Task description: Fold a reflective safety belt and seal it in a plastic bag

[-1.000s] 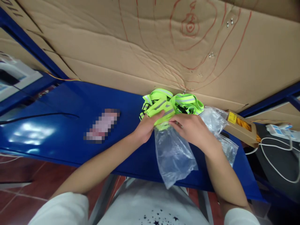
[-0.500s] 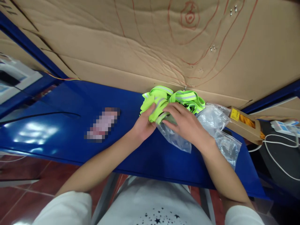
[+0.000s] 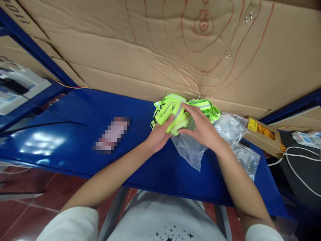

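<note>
A folded bundle of neon yellow-green reflective straps (image 3: 175, 112) with grey stripes is between my hands, above the blue table. My left hand (image 3: 160, 134) grips its lower left side, thumb on top. From the right, my right hand (image 3: 200, 125) curves round the bundle, with its fingertips on the upper part and its thumb at the lower edge; a gap shows near the palm. Below the bundle hangs a clear plastic bag (image 3: 189, 152). Behind my right hand lies a second pile of the same reflective straps (image 3: 209, 108). Black buckle-like pieces show at the bundle's left edge.
Clear plastic bags (image 3: 244, 159) lie to the right on the blue table (image 3: 140, 170). Beyond them is a cardboard box (image 3: 265, 134) with orange contents. A blurred-out flat item (image 3: 111, 135) lies on the left. A cardboard panel (image 3: 112, 50) stands along the back.
The bundle has been turned and pressed into a more compact shape. My right hand has spread its thumb and fingers wider around it. More of the clear bag hangs into view below.
</note>
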A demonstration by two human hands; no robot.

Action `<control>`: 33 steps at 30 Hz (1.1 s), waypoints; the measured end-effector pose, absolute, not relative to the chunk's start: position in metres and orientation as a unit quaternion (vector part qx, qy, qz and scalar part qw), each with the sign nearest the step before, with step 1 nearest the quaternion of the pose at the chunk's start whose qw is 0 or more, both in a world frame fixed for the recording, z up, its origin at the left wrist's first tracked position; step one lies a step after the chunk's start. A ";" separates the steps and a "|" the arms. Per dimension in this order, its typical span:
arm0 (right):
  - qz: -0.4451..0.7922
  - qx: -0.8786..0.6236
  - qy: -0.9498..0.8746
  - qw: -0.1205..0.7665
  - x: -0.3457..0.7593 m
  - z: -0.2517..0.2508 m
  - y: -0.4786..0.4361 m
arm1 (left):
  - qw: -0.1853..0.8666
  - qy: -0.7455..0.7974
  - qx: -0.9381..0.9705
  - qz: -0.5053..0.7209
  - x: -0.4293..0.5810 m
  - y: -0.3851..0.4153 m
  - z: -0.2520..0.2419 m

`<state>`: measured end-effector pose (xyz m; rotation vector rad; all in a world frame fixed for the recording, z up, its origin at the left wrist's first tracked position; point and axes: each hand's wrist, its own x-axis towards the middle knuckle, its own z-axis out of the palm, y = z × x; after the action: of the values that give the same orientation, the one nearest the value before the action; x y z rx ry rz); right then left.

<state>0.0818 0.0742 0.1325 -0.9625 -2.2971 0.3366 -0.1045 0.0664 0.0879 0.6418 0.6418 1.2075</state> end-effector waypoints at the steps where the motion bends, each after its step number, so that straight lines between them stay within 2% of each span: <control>1: 0.138 -0.362 -0.865 0.317 0.085 0.134 0.075 | 0.727 0.286 0.295 0.550 -0.105 0.066 0.088; 5: 0.218 -0.386 -0.826 0.347 0.095 0.142 0.079 | 0.708 0.258 0.300 0.584 -0.107 0.067 0.093; 11: 0.350 -0.390 -0.801 0.290 0.099 0.150 0.077 | 0.688 0.224 0.325 0.609 -0.107 0.062 0.097; 14: 0.426 -0.366 -0.770 0.302 0.092 0.149 0.075 | 0.682 0.236 0.343 0.601 -0.104 0.057 0.095; 20: 0.477 -0.334 -0.744 0.328 0.086 0.148 0.075 | 0.625 0.250 0.416 0.612 -0.106 0.059 0.089; 22: 0.455 -0.327 -0.765 0.318 0.091 0.151 0.074 | 0.564 0.280 0.467 0.621 -0.112 0.060 0.086; 24: 0.379 -0.338 -0.808 0.299 0.098 0.156 0.072 | 0.470 0.264 0.572 0.618 -0.120 0.058 0.084; 28: 0.175 -0.416 -0.856 0.252 0.111 0.164 0.060 | 0.201 0.117 0.815 0.531 -0.133 0.052 0.086; 31: 0.228 -0.392 -0.863 0.222 0.120 0.158 0.049 | 0.006 0.071 0.878 0.473 -0.135 0.047 0.083; 33: 0.308 -0.363 -0.851 0.222 0.128 0.148 0.043 | -0.057 0.051 0.892 0.446 -0.135 0.044 0.074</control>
<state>0.1281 0.0427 0.1475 -1.0025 -2.3510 0.8520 -0.1347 0.0440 0.0736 2.9082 0.1678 1.4555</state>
